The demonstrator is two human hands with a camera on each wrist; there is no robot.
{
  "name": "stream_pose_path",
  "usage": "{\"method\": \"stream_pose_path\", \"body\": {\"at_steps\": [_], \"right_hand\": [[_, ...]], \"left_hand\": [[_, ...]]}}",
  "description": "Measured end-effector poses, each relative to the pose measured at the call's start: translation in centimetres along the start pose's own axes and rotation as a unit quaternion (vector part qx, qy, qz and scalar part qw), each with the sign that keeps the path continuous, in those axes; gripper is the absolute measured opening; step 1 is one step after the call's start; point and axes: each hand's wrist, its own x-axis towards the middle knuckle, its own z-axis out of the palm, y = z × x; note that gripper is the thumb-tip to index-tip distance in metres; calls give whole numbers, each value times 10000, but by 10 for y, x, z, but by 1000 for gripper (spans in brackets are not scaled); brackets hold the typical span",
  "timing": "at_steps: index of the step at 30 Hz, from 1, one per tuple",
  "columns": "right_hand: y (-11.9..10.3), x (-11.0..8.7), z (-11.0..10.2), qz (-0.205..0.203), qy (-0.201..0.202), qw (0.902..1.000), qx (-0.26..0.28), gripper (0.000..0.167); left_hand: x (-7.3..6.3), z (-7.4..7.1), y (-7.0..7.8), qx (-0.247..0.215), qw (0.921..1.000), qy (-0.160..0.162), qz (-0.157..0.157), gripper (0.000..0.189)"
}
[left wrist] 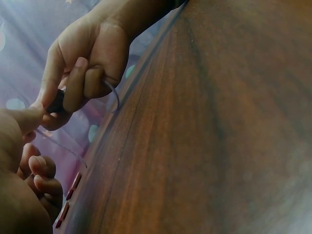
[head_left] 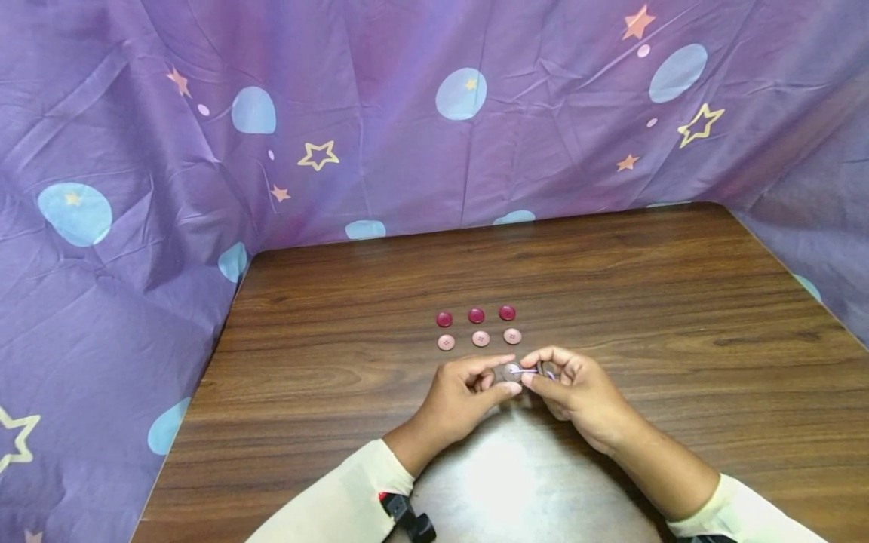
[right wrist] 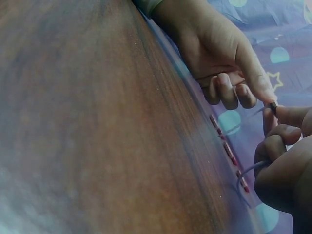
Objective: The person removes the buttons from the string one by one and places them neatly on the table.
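Note:
In the head view my left hand (head_left: 451, 396) pinches a pale round button (head_left: 512, 371) by its edge between thumb and forefinger. Close against it, my right hand (head_left: 584, 392) pinches a thin purple cord (head_left: 528, 371) that lies across the button's face. The left wrist view shows a dark rounded thing (left wrist: 56, 101) among the right hand's fingers; its kind is unclear. A loop of cord (left wrist: 115, 97) hangs from that hand. In the right wrist view the fingertips of both hands meet at a small dark edge, and cord (right wrist: 242, 178) trails below the right hand.
Beyond the hands, three dark red buttons (head_left: 477, 315) form a row, with three pink buttons (head_left: 480, 338) in a row nearer me. They lie on a brown wood-grain table (head_left: 326, 324). A purple patterned cloth (head_left: 380, 113) hangs behind and at both sides.

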Motion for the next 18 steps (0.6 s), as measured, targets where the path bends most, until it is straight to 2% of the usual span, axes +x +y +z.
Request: {"method": "stream_pose_path", "body": {"at_steps": [18], "right_hand": [[-4,-1,-2,233,345,9990,-170,18]], "left_hand": [[1,-1,-2,169,9997,50,146,35]]}}
